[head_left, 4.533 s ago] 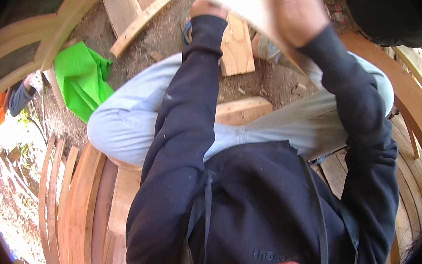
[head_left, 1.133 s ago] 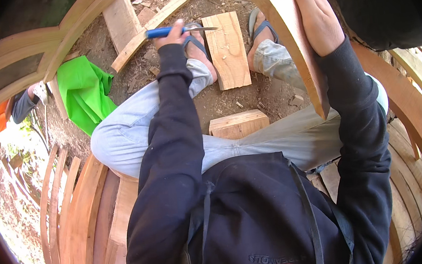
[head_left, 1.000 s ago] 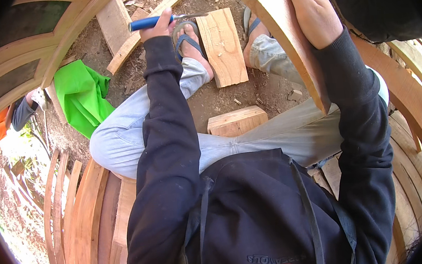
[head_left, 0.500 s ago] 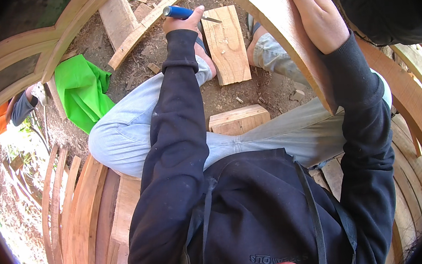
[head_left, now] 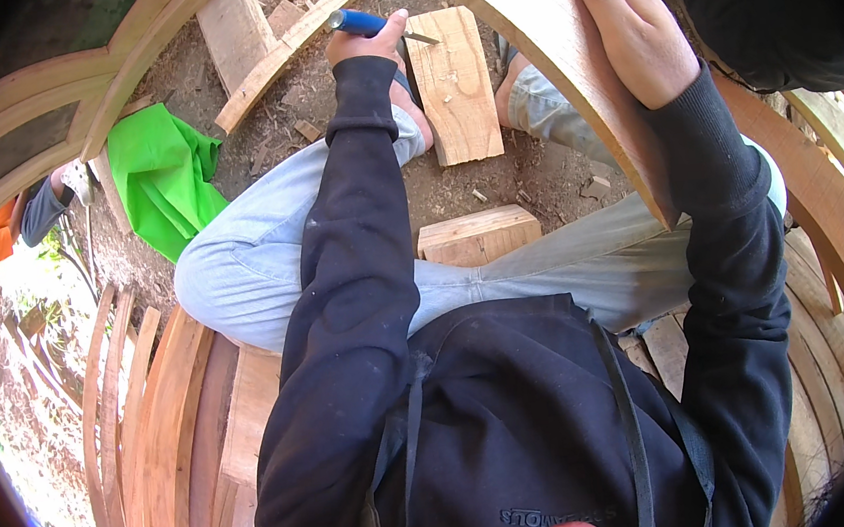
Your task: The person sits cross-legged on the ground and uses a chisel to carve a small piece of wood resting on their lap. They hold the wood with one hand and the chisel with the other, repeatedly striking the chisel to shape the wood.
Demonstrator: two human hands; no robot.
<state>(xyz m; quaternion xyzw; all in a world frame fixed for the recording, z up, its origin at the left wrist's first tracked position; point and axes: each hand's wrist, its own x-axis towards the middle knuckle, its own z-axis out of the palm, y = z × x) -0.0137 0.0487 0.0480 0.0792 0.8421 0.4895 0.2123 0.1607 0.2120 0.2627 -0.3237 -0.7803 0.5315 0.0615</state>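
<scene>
1 curved board, near end over R thigh; my R hand vs its R side, can't tell if fingers wrap. 1 blue-handled tool: L hand closed round it, tip over wood block, far L corner. Poss. risk: weak R hold, board tips.

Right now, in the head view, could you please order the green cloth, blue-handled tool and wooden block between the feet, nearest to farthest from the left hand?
1. Blue-handled tool: in the left hand.
2. Wooden block: just right.
3. Green cloth: lower left.
</scene>
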